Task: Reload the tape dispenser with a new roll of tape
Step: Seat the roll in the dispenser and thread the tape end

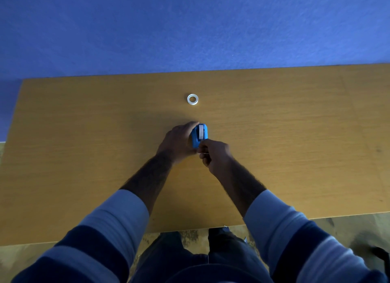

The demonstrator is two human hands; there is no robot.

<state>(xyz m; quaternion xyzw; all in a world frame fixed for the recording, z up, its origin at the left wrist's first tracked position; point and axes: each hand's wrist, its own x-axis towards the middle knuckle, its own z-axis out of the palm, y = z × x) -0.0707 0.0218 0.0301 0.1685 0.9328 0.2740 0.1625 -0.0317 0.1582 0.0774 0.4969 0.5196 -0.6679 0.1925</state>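
the small blue tape dispenser [199,136] sits mid-counter [295,135], left hand [177,143] clamped round its body, right hand [213,154] pinching something at its near end. light, rigid plastic; grip its sides. a spare ring [192,99] lies farther off.

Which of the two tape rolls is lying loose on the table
The small white ring-shaped tape roll lies flat and untouched on the wooden table, beyond both hands. The other roll stands on edge inside the blue plastic dispenser.
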